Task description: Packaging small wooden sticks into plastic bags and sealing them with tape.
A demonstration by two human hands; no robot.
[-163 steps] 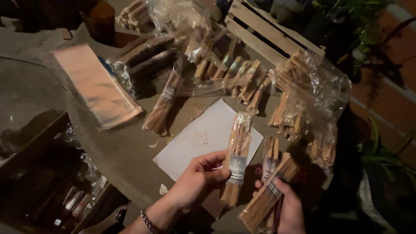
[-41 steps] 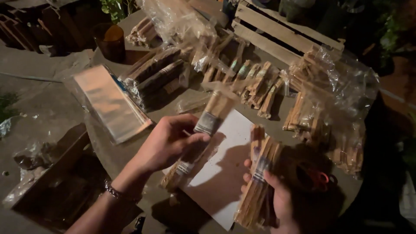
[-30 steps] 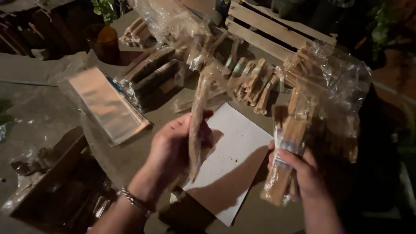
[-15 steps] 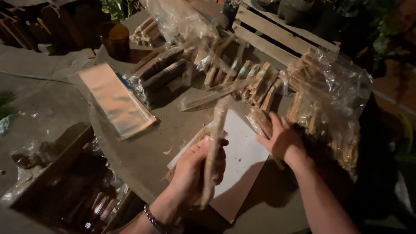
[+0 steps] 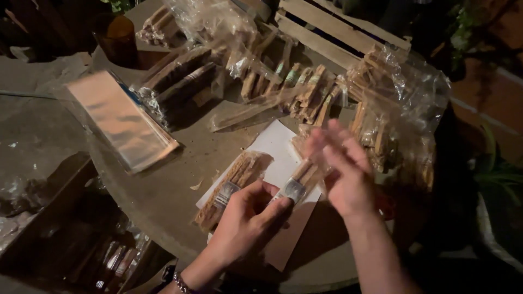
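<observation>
Round worktop [image 5: 163, 190] under dim light, strewn with wrapped wood bundles. My left hand [image 5: 248, 218] pinches two bundles: one [image 5: 229, 188] lying over the white sheet's [image 5: 272, 147] edge, another [image 5: 297, 185] raised. My right hand [image 5: 340, 169] hovers open, blurred, just beside it.

Dim light over a round grey table [image 5: 163, 196]; a slatted wooden crate [image 5: 338, 32] sits beyond the hands, dark ground around.
</observation>
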